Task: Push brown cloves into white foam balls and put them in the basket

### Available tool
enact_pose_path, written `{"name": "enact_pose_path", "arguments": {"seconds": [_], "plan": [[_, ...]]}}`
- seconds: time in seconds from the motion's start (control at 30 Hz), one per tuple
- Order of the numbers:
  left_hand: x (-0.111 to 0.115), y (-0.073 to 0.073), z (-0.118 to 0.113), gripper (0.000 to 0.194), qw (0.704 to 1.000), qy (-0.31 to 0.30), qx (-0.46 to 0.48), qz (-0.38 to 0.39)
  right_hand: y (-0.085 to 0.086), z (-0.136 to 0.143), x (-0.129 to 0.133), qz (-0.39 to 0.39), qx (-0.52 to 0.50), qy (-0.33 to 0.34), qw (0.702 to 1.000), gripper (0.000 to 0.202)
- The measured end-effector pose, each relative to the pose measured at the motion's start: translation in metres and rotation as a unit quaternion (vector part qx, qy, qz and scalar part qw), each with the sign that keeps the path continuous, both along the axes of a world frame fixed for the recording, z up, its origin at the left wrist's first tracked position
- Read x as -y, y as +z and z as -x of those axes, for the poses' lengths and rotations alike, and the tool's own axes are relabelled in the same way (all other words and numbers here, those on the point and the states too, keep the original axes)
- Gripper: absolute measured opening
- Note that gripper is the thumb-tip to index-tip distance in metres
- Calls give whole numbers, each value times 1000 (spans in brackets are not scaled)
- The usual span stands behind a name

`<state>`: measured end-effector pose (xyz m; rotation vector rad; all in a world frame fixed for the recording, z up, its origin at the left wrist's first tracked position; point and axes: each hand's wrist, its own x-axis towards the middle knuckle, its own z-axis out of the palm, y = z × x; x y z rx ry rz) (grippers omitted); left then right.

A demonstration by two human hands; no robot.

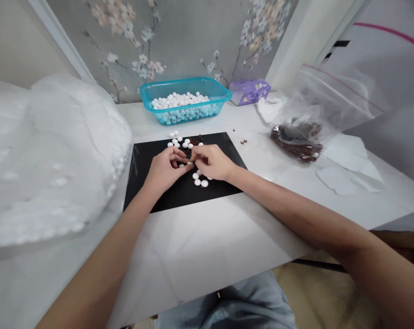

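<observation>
Both hands meet over a black mat [148, 183] on the white table. My left hand [165, 170] is closed, thumb and fingertips pinching at a white ball [189, 163]. Against the same spot, my right hand [212, 162] has its thumb and forefinger pressed together; anything between those fingers is too small to make out. Loose white balls [175, 142] lie beyond the hands beside small reddish-brown pieces [195, 142]. More white balls [204, 183] sit just below my right hand, some partly hidden by it.
A blue basket [189, 112] of white balls stands behind the mat, with a purple packet [250, 92] beside it. A large bag of white balls [56, 160] fills the left. At right lie a clear bag of brown pieces [298, 141] and white tissues [354, 160].
</observation>
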<state>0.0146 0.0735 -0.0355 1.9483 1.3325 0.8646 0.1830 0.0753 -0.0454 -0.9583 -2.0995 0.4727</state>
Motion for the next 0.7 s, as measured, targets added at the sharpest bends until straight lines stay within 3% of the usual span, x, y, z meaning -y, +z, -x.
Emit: {"name": "enact_pose_path", "arguments": {"seconds": [0.13,0.33,0.7], "plan": [[-1,0,0,28,1000,0,1,-1,-3,-2,-2,22,-62,-2,998,23],[-1,-1,0,28,1000,1,1,0,-3,-2,-3,-13,-53,2,999,21],[2,2,0,26,1000,0,-3,4,-7,0,-4,0,-48,-3,999,18]]}}
